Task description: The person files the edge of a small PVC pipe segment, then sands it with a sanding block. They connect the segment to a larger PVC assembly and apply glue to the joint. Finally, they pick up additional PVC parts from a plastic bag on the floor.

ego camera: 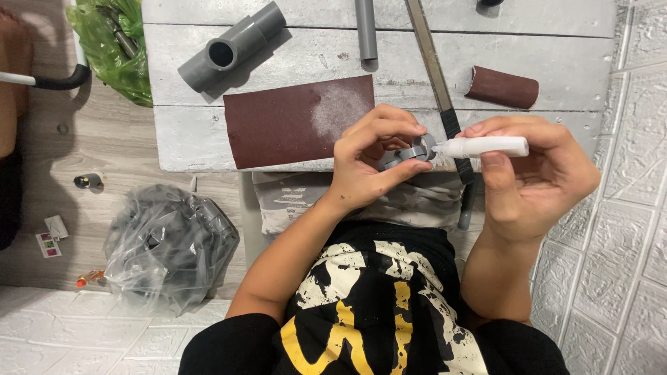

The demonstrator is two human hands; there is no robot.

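Observation:
My left hand [368, 163] pinches a small grey plastic pipe fitting [411, 151] between thumb and fingers, just in front of the table's near edge. My right hand [535, 173] grips a white glue tube [486, 146] lying sideways, its nozzle touching the fitting's round end. Both hands hover above my lap and a folded printed cloth.
A white wooden table [570, 66] carries a brown sandpaper sheet [278, 123] with a dusty white patch, a grey tee pipe fitting [229, 47], a grey pipe piece [366, 29], a long metal file [434, 66] and a sandpaper roll [501, 87]. A clear plastic bag [167, 243] and a green bag [114, 42] lie to the left.

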